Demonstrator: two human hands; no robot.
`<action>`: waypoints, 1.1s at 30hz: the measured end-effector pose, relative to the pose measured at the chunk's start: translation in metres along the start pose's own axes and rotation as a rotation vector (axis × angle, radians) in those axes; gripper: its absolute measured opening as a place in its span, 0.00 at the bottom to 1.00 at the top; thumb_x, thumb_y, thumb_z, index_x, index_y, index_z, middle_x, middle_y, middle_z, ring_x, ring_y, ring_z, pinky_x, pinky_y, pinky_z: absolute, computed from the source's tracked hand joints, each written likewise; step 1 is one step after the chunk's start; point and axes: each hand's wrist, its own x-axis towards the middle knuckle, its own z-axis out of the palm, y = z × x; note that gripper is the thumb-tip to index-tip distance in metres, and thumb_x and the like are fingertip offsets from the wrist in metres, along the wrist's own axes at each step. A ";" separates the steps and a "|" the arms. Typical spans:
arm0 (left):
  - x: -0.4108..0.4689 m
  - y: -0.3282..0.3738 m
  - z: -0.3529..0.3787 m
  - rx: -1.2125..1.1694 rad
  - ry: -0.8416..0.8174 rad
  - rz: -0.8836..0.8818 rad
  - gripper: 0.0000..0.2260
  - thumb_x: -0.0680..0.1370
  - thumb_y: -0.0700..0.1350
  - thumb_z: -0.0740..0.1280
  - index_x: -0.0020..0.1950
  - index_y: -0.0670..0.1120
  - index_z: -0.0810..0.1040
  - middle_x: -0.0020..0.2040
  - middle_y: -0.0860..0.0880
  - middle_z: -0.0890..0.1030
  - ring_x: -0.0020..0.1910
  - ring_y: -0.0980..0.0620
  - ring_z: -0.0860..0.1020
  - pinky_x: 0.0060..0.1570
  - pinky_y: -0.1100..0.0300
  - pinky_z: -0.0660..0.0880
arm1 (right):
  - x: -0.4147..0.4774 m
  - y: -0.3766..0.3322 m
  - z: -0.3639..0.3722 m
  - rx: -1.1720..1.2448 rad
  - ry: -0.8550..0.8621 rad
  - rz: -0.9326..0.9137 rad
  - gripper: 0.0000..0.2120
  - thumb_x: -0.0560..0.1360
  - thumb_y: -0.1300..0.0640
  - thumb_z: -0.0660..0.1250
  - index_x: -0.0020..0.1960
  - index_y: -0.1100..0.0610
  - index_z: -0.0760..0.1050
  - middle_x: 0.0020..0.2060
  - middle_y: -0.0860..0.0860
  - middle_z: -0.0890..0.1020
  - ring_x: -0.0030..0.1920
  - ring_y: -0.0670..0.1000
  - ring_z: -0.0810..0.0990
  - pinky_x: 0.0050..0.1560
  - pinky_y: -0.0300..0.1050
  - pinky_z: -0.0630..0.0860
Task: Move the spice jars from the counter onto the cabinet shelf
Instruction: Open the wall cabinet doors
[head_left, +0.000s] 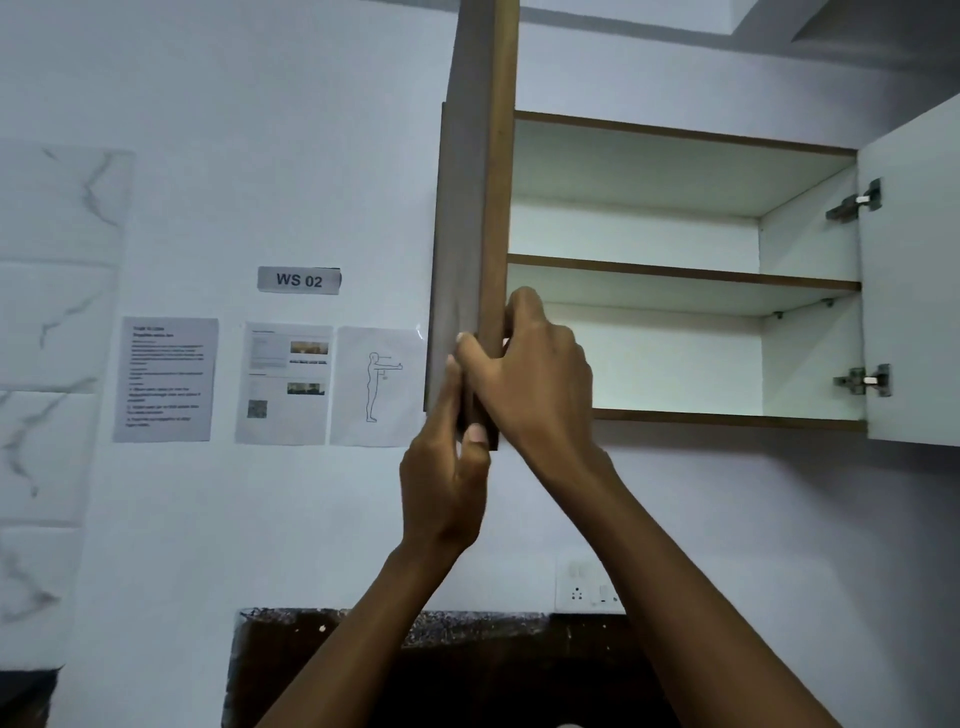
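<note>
A: Nearest first. What's down at the bottom?

B: Two bare forearms coming up from the lower edge, both cut off there. Behind them is the counter (467, 670), a dark slab with a speckled back rim. The arms cover much of it and the rest is too dim to read, so I can't make out the spice jars anywhere on it.

A: And the hands?

B: Both are on the left door (478, 208), which stands edge-on to us. The left hand (447, 478) is the lower one, with its thumb pressed on the bottom of the door's edge and its fingers lying up the outer face, so it pinches the panel. The right hand (530, 374) sits just above, touching the left. Its fingers are curled round the edge from the cabinet side, with one fingertip showing on the outer face. Its thumb is hidden.

A: Further back?

B: The cabinet is open. The middle shelf (675, 273) runs across it, and the right hand hides the left end of the compartment beneath. The right door (914, 286) is swung wide and clipped by the frame, with two hinges (854, 200) showing.

A: The wall?

B: A white socket plate (587, 592) sits just above the counter. Far left of the door there's a "WS 02" label (299, 280) over three paper sheets (284, 384), their print too blurred to read.
</note>
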 end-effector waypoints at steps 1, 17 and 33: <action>0.001 0.000 -0.005 -0.030 0.030 0.004 0.35 0.72 0.62 0.47 0.68 0.40 0.70 0.44 0.45 0.81 0.40 0.54 0.77 0.37 0.59 0.74 | -0.001 -0.005 0.003 -0.010 -0.010 -0.025 0.12 0.74 0.48 0.62 0.48 0.56 0.65 0.39 0.51 0.80 0.37 0.55 0.77 0.37 0.46 0.72; -0.001 -0.011 -0.053 -0.294 0.430 -0.084 0.29 0.75 0.55 0.47 0.62 0.39 0.77 0.57 0.47 0.79 0.57 0.56 0.77 0.56 0.67 0.72 | -0.004 -0.065 0.064 -0.026 0.072 -0.167 0.13 0.72 0.48 0.64 0.43 0.53 0.61 0.32 0.49 0.77 0.30 0.54 0.72 0.28 0.42 0.61; -0.012 -0.017 -0.055 -0.265 0.353 -0.034 0.27 0.77 0.56 0.48 0.66 0.43 0.74 0.59 0.57 0.76 0.55 0.75 0.72 0.50 0.82 0.66 | -0.016 -0.050 0.064 -0.089 0.011 -0.209 0.16 0.76 0.41 0.58 0.45 0.53 0.62 0.35 0.48 0.77 0.34 0.53 0.75 0.34 0.44 0.68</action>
